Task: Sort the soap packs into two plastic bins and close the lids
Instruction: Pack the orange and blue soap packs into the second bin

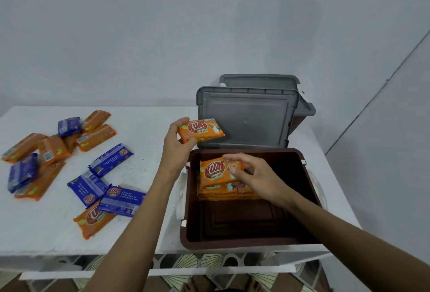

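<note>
A brown plastic bin point(242, 244) stands open at the table's front right, its grey lid point(246, 117) raised behind it. A second bin point(304, 110) with a raised grey lid sits farther back. My left hand point(176, 143) grips an orange soap pack point(201, 130) in the air just above the near bin's back left corner. My right hand point(253, 175) reaches into the bin and pinches the top orange pack point(216, 170) of a stack point(223, 193) against the bin's far wall. Loose orange packs point(93, 218) and blue packs point(121, 201) lie on the table's left half.
The white table point(144, 143) stands against a pale wall. Its front edge runs just below the near bin. A heap of mixed orange and blue packs point(46, 150) lies at the far left. A patterned floor point(209, 261) shows under the table.
</note>
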{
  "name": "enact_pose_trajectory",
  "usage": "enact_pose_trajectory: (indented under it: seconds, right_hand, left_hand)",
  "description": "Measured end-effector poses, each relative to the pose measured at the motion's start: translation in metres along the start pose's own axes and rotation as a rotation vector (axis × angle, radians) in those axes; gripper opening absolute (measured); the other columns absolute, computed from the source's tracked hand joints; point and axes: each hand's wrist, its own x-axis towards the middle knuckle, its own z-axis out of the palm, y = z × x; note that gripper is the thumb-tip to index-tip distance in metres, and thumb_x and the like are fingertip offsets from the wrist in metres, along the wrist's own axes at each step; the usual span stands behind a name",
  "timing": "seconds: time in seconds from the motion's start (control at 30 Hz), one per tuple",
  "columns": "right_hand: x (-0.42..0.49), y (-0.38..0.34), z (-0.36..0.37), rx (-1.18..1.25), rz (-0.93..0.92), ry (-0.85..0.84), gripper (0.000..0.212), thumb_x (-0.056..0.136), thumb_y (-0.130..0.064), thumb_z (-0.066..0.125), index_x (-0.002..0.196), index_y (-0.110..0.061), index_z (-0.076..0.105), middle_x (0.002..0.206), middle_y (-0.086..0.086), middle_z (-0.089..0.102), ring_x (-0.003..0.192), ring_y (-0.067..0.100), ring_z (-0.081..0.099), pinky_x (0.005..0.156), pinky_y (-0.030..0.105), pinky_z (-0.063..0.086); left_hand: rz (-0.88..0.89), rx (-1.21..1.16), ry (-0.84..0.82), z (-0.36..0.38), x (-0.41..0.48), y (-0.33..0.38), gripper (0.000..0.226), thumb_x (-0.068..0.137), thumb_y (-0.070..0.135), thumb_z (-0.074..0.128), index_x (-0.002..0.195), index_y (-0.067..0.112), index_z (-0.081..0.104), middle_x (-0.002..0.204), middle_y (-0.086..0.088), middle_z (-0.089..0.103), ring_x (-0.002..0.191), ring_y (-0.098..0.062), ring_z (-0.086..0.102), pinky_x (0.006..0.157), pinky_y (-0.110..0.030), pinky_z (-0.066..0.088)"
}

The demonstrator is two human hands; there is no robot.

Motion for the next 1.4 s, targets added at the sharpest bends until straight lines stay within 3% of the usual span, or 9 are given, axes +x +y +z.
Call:
enact_pose_trajectory:
  seconds: [0.1, 0.3, 0.57, 0.8, 1.07, 1.13, 1.23, 1.3, 1.4]
  right_hand:
    - [0.01, 0.014, 0.004, 0.002, 0.038, -0.045, 0.035, 0.098, -0.013, 0.056, 0.132, -0.022, 0.057, 0.121, 0.002, 0.066, 0.109, 0.013, 0.066, 0.084, 0.034, 0.059]
    - [0.02, 0.034, 0.006, -0.148, 0.081, -0.016, 0.028, 0.093, -0.02, 0.066, 0.116, -0.035, 0.064, 0.117, 0.001, 0.066, 0.101, 0.015, 0.069, 0.077, 0.036, 0.061]
    - [0.018, 0.033, 0.012, -0.573, 0.02, 0.088, 0.033, 0.094, -0.034, 0.063, 0.126, -0.033, 0.062, 0.114, -0.003, 0.06, 0.101, 0.011, 0.056, 0.083, 0.026, 0.049]
    - [0.019, 0.038, 0.016, -0.624, 0.032, 0.112, 0.033, 0.093, -0.033, 0.064, 0.126, -0.031, 0.064, 0.107, 0.0, 0.049, 0.097, 0.012, 0.05, 0.082, 0.019, 0.036]
    - [0.02, 0.022, 0.007, -0.731, 0.039, 0.03, 0.035, 0.1, -0.033, 0.051, 0.133, -0.029, 0.057, 0.123, 0.001, 0.062, 0.113, 0.016, 0.058, 0.095, 0.03, 0.049]
    - [0.018, 0.007, -0.001, -0.762, 0.025, 0.094, 0.032, 0.1, -0.029, 0.05, 0.129, -0.023, 0.061, 0.119, -0.001, 0.067, 0.105, 0.013, 0.064, 0.089, 0.029, 0.054]
    - [0.02, -0.011, -0.012, -0.679, -0.133, 0.248, 0.018, 0.099, -0.024, 0.053, 0.106, -0.017, 0.068, 0.088, -0.006, 0.069, 0.074, 0.005, 0.064, 0.068, 0.025, 0.055]
    - [0.025, -0.019, -0.018, -0.545, -0.203, 0.317, 0.015, 0.098, -0.021, 0.055, 0.108, -0.016, 0.065, 0.075, -0.006, 0.065, 0.061, 0.008, 0.06, 0.058, 0.023, 0.051]
    - [0.036, -0.026, -0.025, -0.307, -0.156, 0.334, 0.028, 0.098, -0.025, 0.055, 0.126, -0.023, 0.055, 0.086, -0.002, 0.069, 0.078, 0.009, 0.066, 0.069, 0.024, 0.056]
  left_hand:
    - [-0.026, 0.001, -0.01, 0.0, -0.004, -0.003, 0.05, 0.091, 0.003, 0.061, 0.132, 0.027, 0.047, 0.129, 0.001, 0.05, 0.109, -0.014, 0.058, 0.068, -0.013, 0.054]
    - [-0.049, -0.003, -0.019, 0.0, -0.009, -0.006, 0.048, 0.092, 0.007, 0.061, 0.132, 0.029, 0.046, 0.131, -0.002, 0.05, 0.114, -0.019, 0.055, 0.069, -0.017, 0.057]
    - [-0.046, 0.002, -0.023, 0.002, -0.009, -0.009, 0.049, 0.092, 0.007, 0.062, 0.131, 0.031, 0.046, 0.133, -0.001, 0.049, 0.114, -0.018, 0.054, 0.073, -0.017, 0.056]
    - [-0.028, 0.011, -0.032, 0.002, -0.009, -0.011, 0.049, 0.091, 0.008, 0.063, 0.129, 0.034, 0.045, 0.134, 0.001, 0.048, 0.113, -0.015, 0.053, 0.069, -0.012, 0.054]
    - [0.0, 0.025, -0.057, 0.0, -0.008, -0.007, 0.05, 0.091, 0.008, 0.063, 0.13, 0.034, 0.045, 0.13, 0.004, 0.049, 0.116, -0.017, 0.054, 0.076, -0.017, 0.054]
    - [0.01, 0.023, -0.062, -0.001, -0.009, -0.004, 0.05, 0.091, 0.007, 0.063, 0.129, 0.034, 0.045, 0.13, 0.004, 0.049, 0.116, -0.017, 0.054, 0.077, -0.018, 0.055]
    - [0.028, 0.012, -0.07, -0.002, -0.01, 0.002, 0.05, 0.091, 0.006, 0.062, 0.129, 0.033, 0.046, 0.13, 0.002, 0.05, 0.115, -0.018, 0.055, 0.073, -0.014, 0.054]
    - [0.047, -0.012, -0.095, -0.003, -0.01, 0.006, 0.05, 0.091, 0.004, 0.062, 0.129, 0.032, 0.047, 0.128, 0.003, 0.051, 0.115, -0.018, 0.056, 0.075, -0.015, 0.055]
    - [0.046, -0.089, -0.171, -0.004, -0.012, 0.012, 0.049, 0.09, 0.002, 0.062, 0.129, 0.029, 0.05, 0.124, 0.004, 0.054, 0.116, -0.018, 0.056, 0.081, -0.022, 0.055]
